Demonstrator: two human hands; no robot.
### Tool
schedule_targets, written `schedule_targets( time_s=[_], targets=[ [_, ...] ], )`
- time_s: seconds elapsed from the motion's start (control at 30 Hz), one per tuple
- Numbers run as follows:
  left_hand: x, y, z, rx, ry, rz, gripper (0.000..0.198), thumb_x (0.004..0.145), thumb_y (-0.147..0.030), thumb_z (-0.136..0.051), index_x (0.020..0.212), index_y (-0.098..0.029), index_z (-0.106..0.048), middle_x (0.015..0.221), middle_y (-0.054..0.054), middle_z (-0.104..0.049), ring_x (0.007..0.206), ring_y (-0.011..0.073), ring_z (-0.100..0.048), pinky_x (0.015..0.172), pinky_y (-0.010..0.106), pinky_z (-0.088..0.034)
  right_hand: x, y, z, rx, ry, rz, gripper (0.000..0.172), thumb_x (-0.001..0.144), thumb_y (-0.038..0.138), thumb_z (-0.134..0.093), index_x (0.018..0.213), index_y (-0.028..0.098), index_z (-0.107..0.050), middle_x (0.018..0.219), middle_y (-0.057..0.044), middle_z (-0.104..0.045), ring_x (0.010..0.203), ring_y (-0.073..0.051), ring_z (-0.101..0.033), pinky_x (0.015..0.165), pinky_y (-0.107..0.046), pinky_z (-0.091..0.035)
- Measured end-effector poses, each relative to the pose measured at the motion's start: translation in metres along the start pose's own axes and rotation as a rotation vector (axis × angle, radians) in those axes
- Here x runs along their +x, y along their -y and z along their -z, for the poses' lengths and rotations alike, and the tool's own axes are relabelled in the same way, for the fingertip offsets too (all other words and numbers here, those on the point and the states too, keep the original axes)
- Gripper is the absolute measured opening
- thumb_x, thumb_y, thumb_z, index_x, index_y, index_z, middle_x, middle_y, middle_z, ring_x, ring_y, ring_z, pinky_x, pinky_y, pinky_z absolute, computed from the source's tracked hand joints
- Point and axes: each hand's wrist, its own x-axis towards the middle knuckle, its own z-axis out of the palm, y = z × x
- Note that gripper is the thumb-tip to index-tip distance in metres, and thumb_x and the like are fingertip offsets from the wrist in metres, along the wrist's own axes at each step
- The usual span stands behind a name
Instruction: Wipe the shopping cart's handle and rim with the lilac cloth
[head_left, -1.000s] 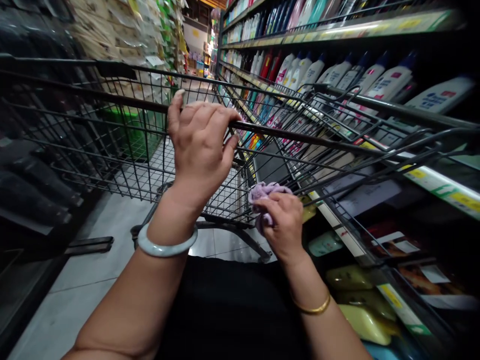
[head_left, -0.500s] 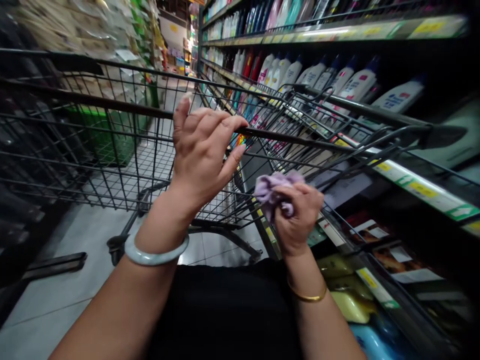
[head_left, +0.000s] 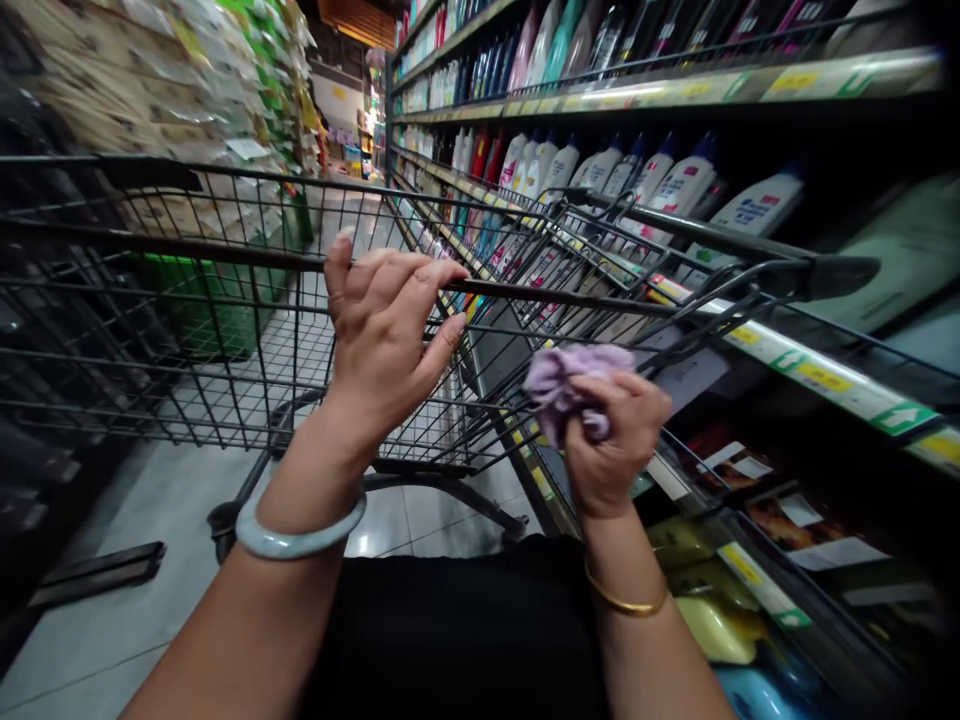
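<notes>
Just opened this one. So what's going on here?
A person stands at a black wire shopping cart in a store aisle. The left hand lies over the cart's dark rail, fingers bent across it and thumb apart. The right hand grips a crumpled lilac cloth near the cart's wire side; whether the cloth touches the wires is unclear. To the right, white bottles line a shelf.

Shopping cart ahead on the tile floor, left fingers on its near rail, cloth in right fingers to their right, bottles on shelf at right, packets at left.
</notes>
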Motion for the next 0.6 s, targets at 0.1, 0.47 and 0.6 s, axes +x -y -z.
schedule_targets(
  time_s=[0.1, 0.47, 0.6],
  targets=[
    [0.002, 0.001, -0.002, -0.005, -0.025, 0.007, 0.028, 0.101, -0.046, -0.058, 0.126, -0.036, -0.065, 0.123, 0.002, -0.071, 0.128, 0.0289, -0.059, 0.133, 0.058, -0.013, 0.006, -0.007, 0.002, 0.023, -0.111, -0.134, 0.033, 0.080, 0.011, -0.059, 0.108, 0.026, -0.070, 0.105, -0.006, -0.065, 0.108, -0.028, -0.062, 0.102, -0.050, -0.048],
    [0.005, 0.000, -0.007, 0.060, -0.066, 0.035, 0.023, 0.103, -0.047, -0.054, 0.114, -0.031, -0.066, 0.111, 0.002, -0.072, 0.116, 0.0268, -0.060, 0.128, 0.055, -0.017, -0.022, 0.017, -0.026, 0.055, 0.114, 0.006, 0.028, 0.083, 0.011, -0.064, 0.104, 0.026, -0.072, 0.108, -0.006, -0.063, 0.105, -0.025, -0.056, 0.094, -0.042, -0.051],
    [0.008, -0.002, -0.004, 0.113, 0.009, 0.091, 0.026, 0.103, -0.049, -0.053, 0.114, -0.029, -0.066, 0.111, 0.005, -0.072, 0.116, 0.0279, -0.060, 0.128, 0.056, -0.017, -0.024, 0.015, -0.027, 0.089, 0.117, -0.015, 0.029, 0.081, 0.012, -0.066, 0.105, 0.028, -0.073, 0.108, -0.006, -0.065, 0.105, -0.026, -0.058, 0.093, -0.044, -0.052]
  ],
)
